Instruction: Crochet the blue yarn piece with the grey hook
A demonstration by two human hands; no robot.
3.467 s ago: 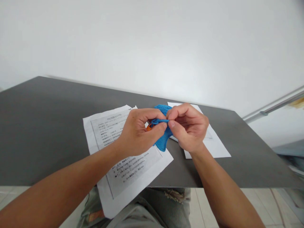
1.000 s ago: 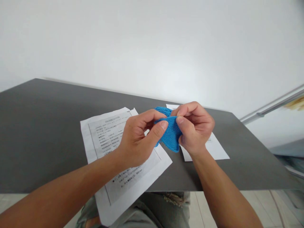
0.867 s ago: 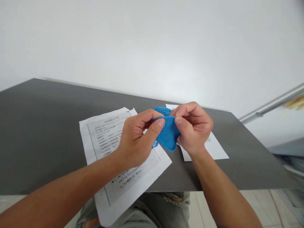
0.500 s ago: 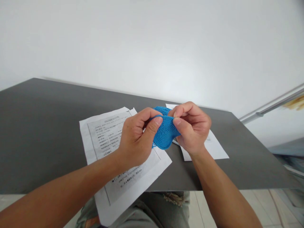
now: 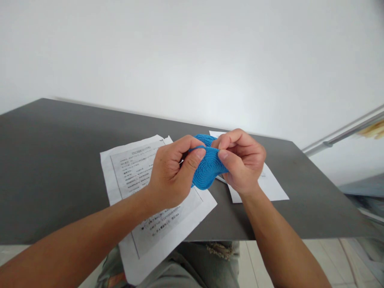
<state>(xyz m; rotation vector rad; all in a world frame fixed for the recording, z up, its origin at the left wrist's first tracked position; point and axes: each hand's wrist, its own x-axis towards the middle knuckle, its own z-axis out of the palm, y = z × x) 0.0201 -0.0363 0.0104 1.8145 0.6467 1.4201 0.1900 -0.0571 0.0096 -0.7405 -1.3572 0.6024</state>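
- Blue crocheted yarn made up the round piece (image 5: 208,172) held at the centre of the frame, above the near half of the grey table (image 5: 60,160)
- Its face showed ring after ring of stitches spiralling out from a middle point, like a small flat disc or coaster
- The disc tilted toward the camera, its top edge folded or rolled over where the fingers gripped it, its lower edge hanging free and curved
- More of the same blue work (image 5: 205,139) showed just behind the hands, at the upper middle of the frame; whether it joined the disc could not be told
- The left hand (image 5: 171,176) pinched the disc's upper left edge between thumb and forefinger, the other fingers curled in
- The right hand (image 5: 243,160) pinched the upper right edge in the same way, thumb pressed on the front of the yarn, so both hands were closed tightly on the piece with the thumbs near each other
- A printed sheet (image 5: 141,192) lay under the left hand, at the centre left of the frame, its near corner hanging over the table's edge
- A second white sheet (image 5: 274,188) lay under the right hand, to the right of centre
- Grey trousers (image 5: 192,264) showed at the bottom of the frame, below the table edge
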